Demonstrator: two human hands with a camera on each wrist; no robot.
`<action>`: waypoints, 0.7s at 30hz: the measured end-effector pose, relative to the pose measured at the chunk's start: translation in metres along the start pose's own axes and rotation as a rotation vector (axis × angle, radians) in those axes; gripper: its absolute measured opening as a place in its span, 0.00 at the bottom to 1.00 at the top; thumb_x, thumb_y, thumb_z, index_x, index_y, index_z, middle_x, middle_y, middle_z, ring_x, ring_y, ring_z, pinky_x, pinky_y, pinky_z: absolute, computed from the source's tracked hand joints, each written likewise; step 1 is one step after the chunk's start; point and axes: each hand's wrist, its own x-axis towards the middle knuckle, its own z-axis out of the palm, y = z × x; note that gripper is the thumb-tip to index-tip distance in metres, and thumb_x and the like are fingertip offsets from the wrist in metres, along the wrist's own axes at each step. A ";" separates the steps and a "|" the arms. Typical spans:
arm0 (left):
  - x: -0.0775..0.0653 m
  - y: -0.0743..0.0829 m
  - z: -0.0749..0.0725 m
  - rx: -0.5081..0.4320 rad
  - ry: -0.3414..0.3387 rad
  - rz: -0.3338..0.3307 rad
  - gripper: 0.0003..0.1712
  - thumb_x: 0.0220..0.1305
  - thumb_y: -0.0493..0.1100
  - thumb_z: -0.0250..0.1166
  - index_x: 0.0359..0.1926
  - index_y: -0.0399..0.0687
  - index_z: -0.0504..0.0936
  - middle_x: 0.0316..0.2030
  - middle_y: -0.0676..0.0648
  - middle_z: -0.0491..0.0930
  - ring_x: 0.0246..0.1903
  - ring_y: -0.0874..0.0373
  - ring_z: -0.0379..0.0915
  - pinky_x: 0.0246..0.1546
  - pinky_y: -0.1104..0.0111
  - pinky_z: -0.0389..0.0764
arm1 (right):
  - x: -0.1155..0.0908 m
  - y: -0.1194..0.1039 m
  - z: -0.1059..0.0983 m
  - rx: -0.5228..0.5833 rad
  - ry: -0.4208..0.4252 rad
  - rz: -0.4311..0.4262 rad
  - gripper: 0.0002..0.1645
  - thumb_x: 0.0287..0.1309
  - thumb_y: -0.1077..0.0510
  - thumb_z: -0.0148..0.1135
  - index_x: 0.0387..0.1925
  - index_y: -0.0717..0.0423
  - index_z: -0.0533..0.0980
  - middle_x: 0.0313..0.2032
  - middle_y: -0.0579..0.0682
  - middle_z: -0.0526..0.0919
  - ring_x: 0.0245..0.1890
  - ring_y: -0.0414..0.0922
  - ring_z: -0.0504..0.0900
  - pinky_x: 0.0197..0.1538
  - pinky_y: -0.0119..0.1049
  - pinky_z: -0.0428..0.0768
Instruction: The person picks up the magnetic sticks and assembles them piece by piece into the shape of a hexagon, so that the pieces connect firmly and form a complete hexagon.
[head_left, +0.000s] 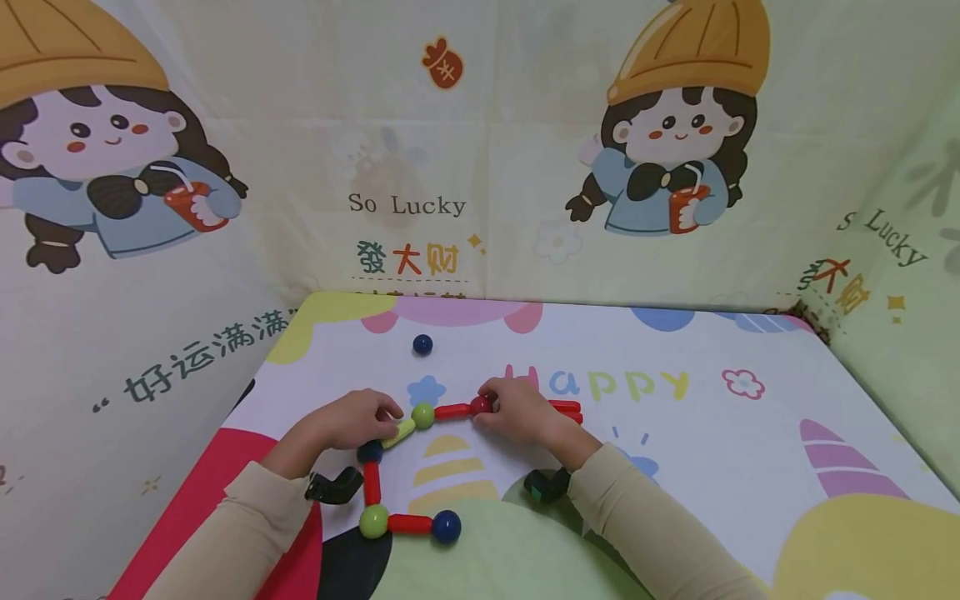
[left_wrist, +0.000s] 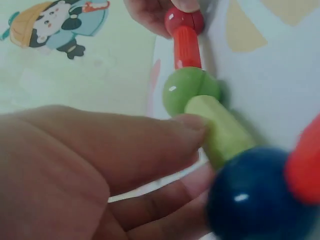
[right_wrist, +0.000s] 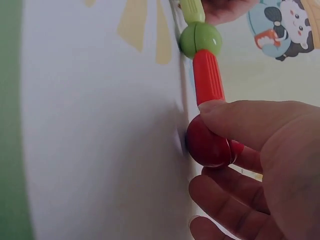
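My L grip [head_left: 358, 418] is pinched narrow on the pale green rod [head_left: 402, 431]; my R grip [head_left: 519, 410] has thumb & finger round the red ball [right_wrist: 206, 142]. Both pcs sit in one bent chain [head_left: 372, 483] on the worktop [head_left: 712, 450], w/ a green ball [head_left: 423, 415] & red rod [head_left: 452, 412] between. Risk, I'd say: if I pull or twist L vs. R, a joint by that green ball could pop, b/c I've got hold on either side of it. A sideways shove might also swing the chain's near blue ball [head_left: 446, 527] out of line. Only head view gives me that end, plus the loose blue ball [head_left: 423, 344]. R wrist view adds a red bit [right_wrist: 237, 148] behind the red ball; can't tell if it's seated.
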 end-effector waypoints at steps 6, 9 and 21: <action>-0.006 0.011 -0.002 0.008 -0.027 -0.038 0.22 0.62 0.43 0.71 0.54 0.38 0.80 0.38 0.47 0.80 0.32 0.55 0.76 0.32 0.63 0.83 | -0.001 -0.004 -0.002 -0.025 0.007 0.008 0.29 0.56 0.53 0.74 0.57 0.57 0.77 0.47 0.50 0.82 0.46 0.47 0.78 0.45 0.38 0.82; -0.004 0.018 -0.002 0.068 -0.002 -0.027 0.23 0.60 0.45 0.72 0.54 0.39 0.80 0.38 0.47 0.80 0.35 0.55 0.75 0.36 0.61 0.83 | -0.004 -0.002 -0.006 -0.037 0.013 0.014 0.30 0.55 0.53 0.74 0.58 0.56 0.77 0.50 0.52 0.81 0.48 0.48 0.78 0.47 0.40 0.82; 0.030 0.042 0.007 0.116 0.045 0.139 0.22 0.61 0.44 0.72 0.56 0.45 0.83 0.49 0.48 0.80 0.49 0.53 0.74 0.51 0.58 0.79 | -0.026 0.028 -0.041 -0.107 0.083 -0.029 0.22 0.58 0.60 0.70 0.54 0.60 0.79 0.45 0.52 0.82 0.43 0.49 0.80 0.48 0.43 0.80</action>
